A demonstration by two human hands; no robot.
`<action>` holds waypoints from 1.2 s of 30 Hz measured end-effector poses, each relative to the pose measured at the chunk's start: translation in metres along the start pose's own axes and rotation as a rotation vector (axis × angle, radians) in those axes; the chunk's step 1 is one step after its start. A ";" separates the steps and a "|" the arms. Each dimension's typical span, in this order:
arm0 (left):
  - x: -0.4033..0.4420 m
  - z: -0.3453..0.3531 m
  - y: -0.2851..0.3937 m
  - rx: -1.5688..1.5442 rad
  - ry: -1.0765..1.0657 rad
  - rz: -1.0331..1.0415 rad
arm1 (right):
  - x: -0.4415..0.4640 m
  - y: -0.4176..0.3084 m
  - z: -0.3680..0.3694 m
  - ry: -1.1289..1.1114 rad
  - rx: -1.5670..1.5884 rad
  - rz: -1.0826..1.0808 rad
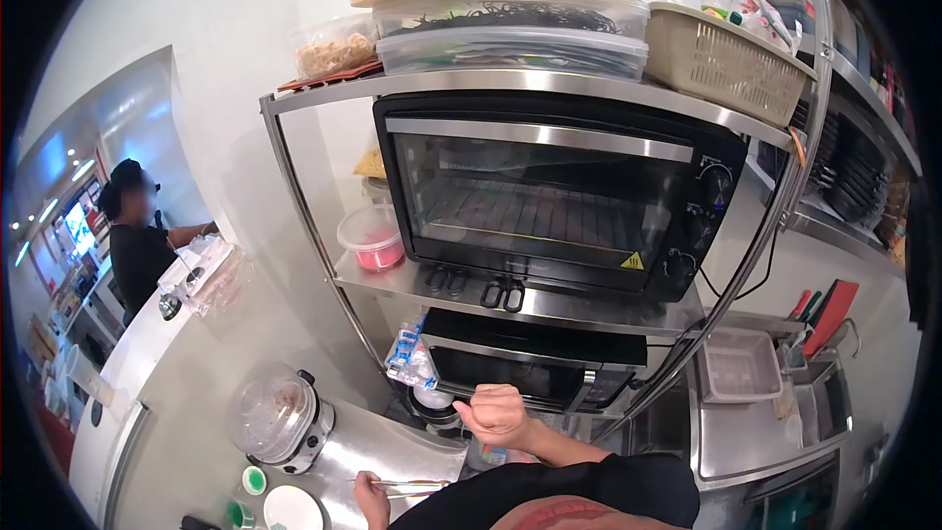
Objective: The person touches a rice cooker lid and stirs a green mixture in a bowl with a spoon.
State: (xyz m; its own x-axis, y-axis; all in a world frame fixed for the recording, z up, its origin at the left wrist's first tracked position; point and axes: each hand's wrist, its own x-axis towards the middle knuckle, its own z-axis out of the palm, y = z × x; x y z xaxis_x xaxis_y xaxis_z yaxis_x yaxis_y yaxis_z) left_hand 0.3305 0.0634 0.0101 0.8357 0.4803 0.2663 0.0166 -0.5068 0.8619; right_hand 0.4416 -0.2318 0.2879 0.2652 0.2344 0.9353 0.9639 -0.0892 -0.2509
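My right hand (497, 416) is raised in front of the lower black oven (520, 368), its fingers curled closed; whether anything is inside them is hidden. Lower down, my left hand (372, 500) is closed on thin metal tongs (412, 488) above the steel counter. To the left of that hand lie a white plate (292, 508) and a small cup with green contents (254, 479). A cooker with a clear domed lid (275, 417) stands behind them.
A large toaster oven (540, 206) fills the rack shelf, with plastic boxes (510, 15) and a basket (726, 59) above. A sink (765, 432) is at right. Another person (137, 245) stands beyond the left opening.
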 end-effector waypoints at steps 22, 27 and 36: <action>-0.043 0.029 0.024 -0.191 -0.136 -0.208 | -0.078 -0.026 -0.017 -0.317 0.118 0.171; -0.080 0.034 0.063 -0.759 -0.167 -0.496 | -0.108 -0.036 -0.004 -0.505 0.323 0.129; -0.172 0.026 0.156 -1.685 -0.253 -0.355 | -0.163 -0.107 0.067 -0.740 0.676 -0.233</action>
State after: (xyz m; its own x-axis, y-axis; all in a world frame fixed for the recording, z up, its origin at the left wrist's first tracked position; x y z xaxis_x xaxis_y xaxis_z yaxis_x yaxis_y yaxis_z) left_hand 0.2042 -0.1169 0.0873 0.9792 0.1955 0.0539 -0.2014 0.9070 0.3700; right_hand 0.2971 -0.1953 0.1454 -0.2021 0.7345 0.6479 0.7453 0.5445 -0.3848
